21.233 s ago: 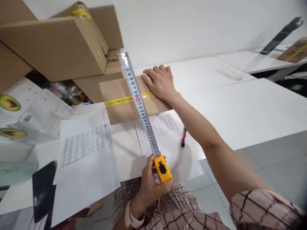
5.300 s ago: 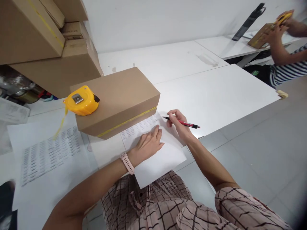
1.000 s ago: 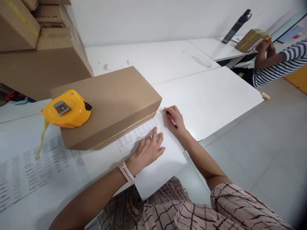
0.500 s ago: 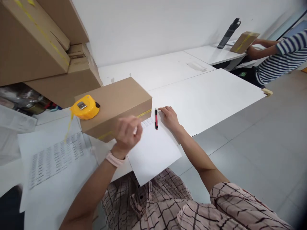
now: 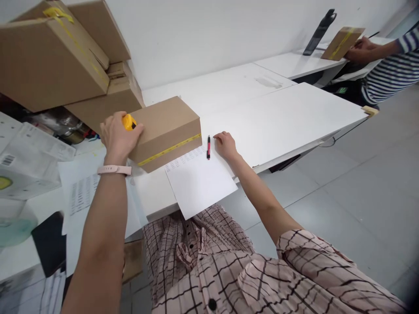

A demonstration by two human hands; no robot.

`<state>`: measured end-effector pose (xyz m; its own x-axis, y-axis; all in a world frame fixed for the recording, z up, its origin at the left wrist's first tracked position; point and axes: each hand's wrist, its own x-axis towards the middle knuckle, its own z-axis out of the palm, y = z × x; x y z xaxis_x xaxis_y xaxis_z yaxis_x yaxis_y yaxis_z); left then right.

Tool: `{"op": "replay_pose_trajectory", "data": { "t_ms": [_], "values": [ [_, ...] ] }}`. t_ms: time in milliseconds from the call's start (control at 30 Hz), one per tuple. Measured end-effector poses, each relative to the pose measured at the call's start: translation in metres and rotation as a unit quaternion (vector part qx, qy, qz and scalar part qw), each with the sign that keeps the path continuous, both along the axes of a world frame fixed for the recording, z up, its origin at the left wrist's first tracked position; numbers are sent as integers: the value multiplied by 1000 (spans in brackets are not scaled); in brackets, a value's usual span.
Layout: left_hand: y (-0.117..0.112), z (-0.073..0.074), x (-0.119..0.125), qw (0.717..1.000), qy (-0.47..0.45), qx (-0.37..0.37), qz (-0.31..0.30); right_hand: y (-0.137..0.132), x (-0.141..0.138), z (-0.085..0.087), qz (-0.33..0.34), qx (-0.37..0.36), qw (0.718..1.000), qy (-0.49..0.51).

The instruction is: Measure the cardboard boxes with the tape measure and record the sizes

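The left hand (image 5: 118, 136) is curled down over the small yellow tape measure (image 5: 129, 122), fingers and thumb closed around its case so that we see only a sliver of yellow past the knuckles. A pale pink wristband (image 5: 114, 169) sits just behind on the wrist. The tape measure rests on the top face of the oblong brown cardboard box (image 5: 166, 124), at its left near corner, directly under the palm. The box's long axis runs across us from left to right, and a yellow strip of tape (image 5: 170, 149) follows that line low along the near side. At the box's right end we find the slim red pen (image 5: 208, 147) lying on the white printed sheet (image 5: 199, 187), its length pointing away from us. Just to its right the right hand (image 5: 225, 145) lies palm down, fingers loosely bent and holding nothing. The whole length of the box separates that hand from the tape measure, so the left hand is the nearer one. Farther out the white table (image 5: 278, 113) carries a stack of larger brown cardboard boxes (image 5: 49, 65) at the left. On another table a co-worker's hand (image 5: 358, 46) rests at a small taped carton (image 5: 342, 41).
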<state>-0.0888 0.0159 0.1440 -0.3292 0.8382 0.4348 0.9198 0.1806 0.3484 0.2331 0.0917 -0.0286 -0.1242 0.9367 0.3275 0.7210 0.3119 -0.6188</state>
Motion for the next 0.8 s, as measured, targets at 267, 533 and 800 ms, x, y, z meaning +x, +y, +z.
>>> {"op": "replay_pose_trajectory", "data": {
  "t_ms": [267, 533, 800],
  "values": [
    [-90, 8, 35, 979, -135, 102, -116, -36, -3, 36, -69, 101, 987, 102],
    [-233, -95, 115, 907, -338, -130, -214, -246, -33, 31, 264, -193, 904, 275],
    [-261, -105, 115, 922, -251, -193, -223, -276, -30, 5, 235, -286, 877, 306]
  ]
}}
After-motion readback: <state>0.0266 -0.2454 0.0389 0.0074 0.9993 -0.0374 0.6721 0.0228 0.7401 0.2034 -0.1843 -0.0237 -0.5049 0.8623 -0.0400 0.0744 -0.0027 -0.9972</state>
